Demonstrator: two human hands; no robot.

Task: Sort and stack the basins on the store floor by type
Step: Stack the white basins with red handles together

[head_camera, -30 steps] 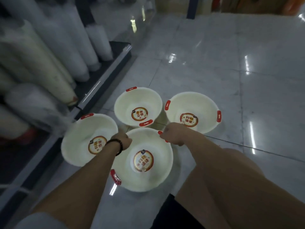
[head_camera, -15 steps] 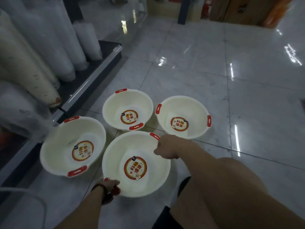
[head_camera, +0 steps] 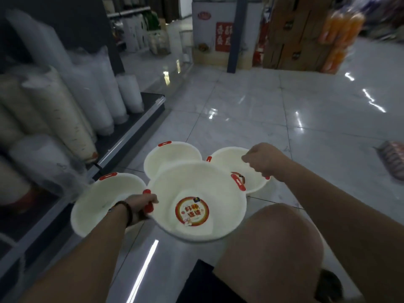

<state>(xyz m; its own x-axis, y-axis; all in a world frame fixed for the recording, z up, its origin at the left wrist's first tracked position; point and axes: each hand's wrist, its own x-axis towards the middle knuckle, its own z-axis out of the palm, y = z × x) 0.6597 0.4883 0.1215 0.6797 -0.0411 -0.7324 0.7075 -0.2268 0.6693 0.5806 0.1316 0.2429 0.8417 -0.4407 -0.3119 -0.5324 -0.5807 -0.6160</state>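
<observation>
Four cream plastic basins with red handles are grouped on the floor. The nearest basin [head_camera: 218,178], with a round red sticker inside, is raised and overlaps the others. My left hand [head_camera: 140,206] grips its left red handle; its right handle is free. The left basin [head_camera: 109,193] lies under my left wrist, and the back basin [head_camera: 172,154] is partly covered. My right hand [head_camera: 264,160] hovers with curled fingers over the far rim of the right basin [head_camera: 227,160]; I cannot tell whether it touches the rim.
A low dark shelf [head_camera: 131,136] on the left carries tall wrapped stacks of plastic cups [head_camera: 65,110]. My bare knee [head_camera: 273,248] is at the front right. Cardboard boxes [head_camera: 295,40] stand at the back, and a packaged item [head_camera: 393,158] lies at the right edge.
My left hand took the near basin's left handle and lifted the basin over the others. My right hand let go of its right handle and moved over the right basin. My head tilted up.
</observation>
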